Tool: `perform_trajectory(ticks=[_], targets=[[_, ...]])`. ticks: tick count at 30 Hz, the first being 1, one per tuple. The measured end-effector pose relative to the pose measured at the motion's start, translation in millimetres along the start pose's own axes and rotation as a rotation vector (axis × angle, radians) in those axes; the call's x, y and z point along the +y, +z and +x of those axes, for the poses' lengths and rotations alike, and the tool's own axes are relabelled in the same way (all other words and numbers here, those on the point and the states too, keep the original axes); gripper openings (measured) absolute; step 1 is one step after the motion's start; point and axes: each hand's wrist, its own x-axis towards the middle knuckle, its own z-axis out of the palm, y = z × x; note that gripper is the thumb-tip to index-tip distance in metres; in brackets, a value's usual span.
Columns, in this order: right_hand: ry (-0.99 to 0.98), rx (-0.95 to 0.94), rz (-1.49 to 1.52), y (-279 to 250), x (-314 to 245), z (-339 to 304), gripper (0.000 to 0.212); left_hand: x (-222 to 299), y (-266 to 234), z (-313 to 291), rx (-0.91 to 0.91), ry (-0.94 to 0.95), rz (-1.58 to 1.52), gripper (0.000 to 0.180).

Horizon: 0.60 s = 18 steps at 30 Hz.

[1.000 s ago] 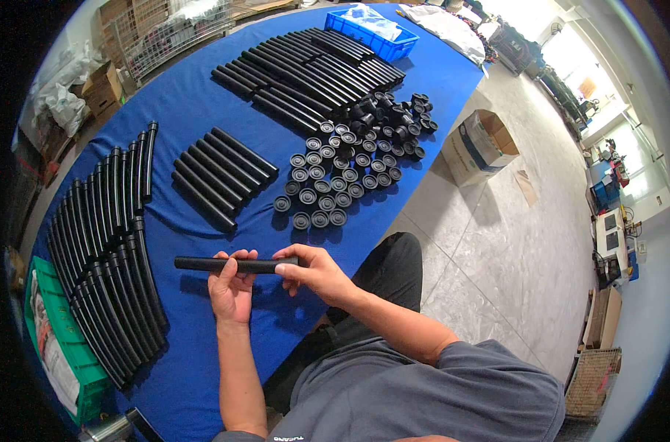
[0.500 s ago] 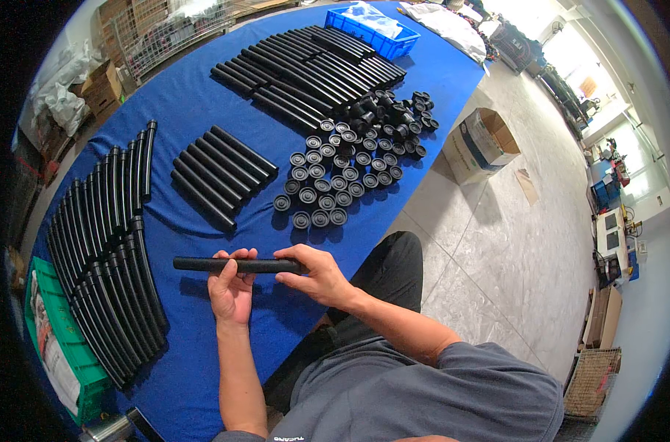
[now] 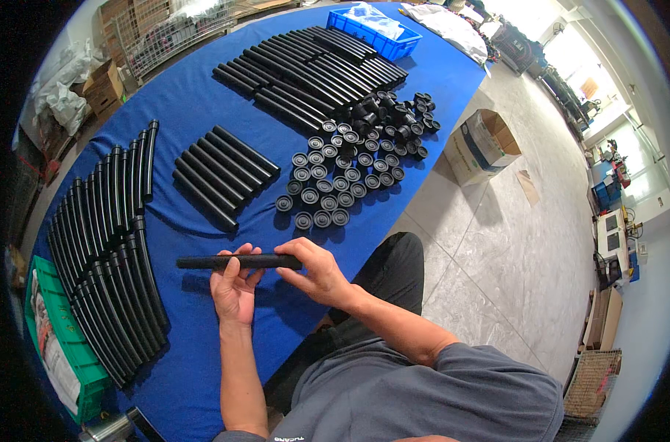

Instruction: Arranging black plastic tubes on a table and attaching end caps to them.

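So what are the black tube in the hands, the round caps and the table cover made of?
Black tube: perhaps plastic, possibly coated metal; evenly black, low sheen. Round caps: likely moulded plastic, dull dark grey, with raised rings. Table cover: apparently cloth, matt blue, given its soft wrinkles.

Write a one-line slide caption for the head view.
Left hand and right hand hold a black tube over a blue table bearing black caps and more tubes.
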Motion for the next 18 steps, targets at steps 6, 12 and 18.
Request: perform_trajectory(ticks=[6,12,18], targets=[[0.796,-0.21,0.686,-6,-10,-2,0.04,3,-10,0,-0.032,-0.017,0.01,0.019],[0.016,-0.071,0.003,-4,-2,-2,0.033,2,-4,1,-0.007,-0.058,-0.003,0.02],[0.856,-0.228,0.575,-8,-9,-1,0.033,2,-1,-1,-0.04,-0.033,0.027,0.021]])
